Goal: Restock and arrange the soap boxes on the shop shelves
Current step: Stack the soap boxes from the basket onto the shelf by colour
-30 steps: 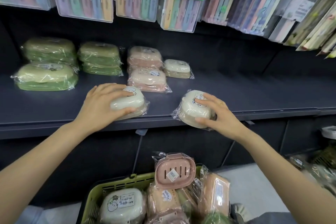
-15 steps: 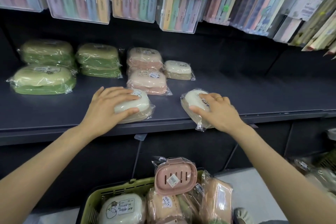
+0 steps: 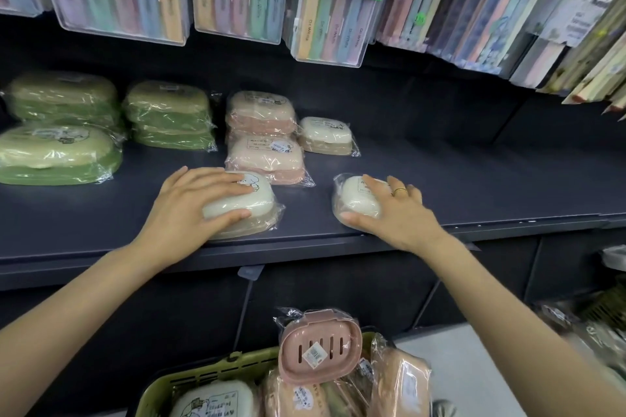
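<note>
On the dark shelf, the far left holds green soap boxes, stacked and wrapped in film, with pink soap boxes just right of them and a small cream box behind. In front of the pink pair, the left hand grips a white soap box near the shelf's front edge, fingers curled over its top and thumb along its near side. Well to the right, the right hand holds a second white soap box, fingers spread over the lid and thumb under its near edge; this box looks tilted. The step in hand seems to be placing both white boxes. Next, they likely need sliding back into line by the cream box, then letting go. Below, a green basket holds more wrapped boxes to shelve.
</note>
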